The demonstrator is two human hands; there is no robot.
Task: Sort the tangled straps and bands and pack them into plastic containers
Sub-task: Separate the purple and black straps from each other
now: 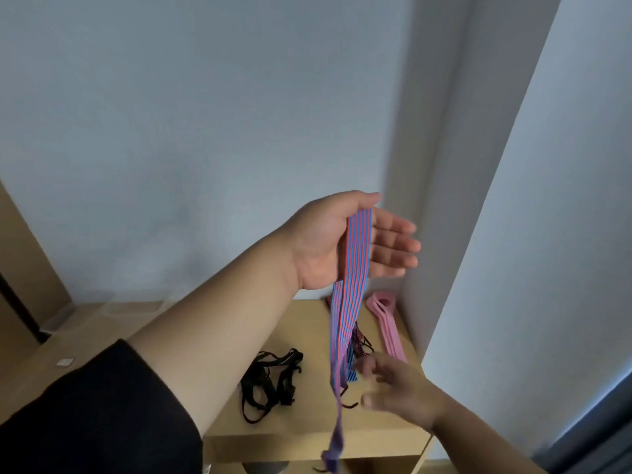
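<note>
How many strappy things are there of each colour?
Blue-and-red striped band hanging from the left hand: 1
Pink bands, one bunch on the wooden shelf: 1
Black straps, one tangle: 1
Total: 3 groups

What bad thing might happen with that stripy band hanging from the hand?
The striped band only drapes over the raised left hand, whose fingers look straight, so it might slide off. Its dangling end hangs past the shelf edge, so it may drop to the floor or snag the black straps.
</note>
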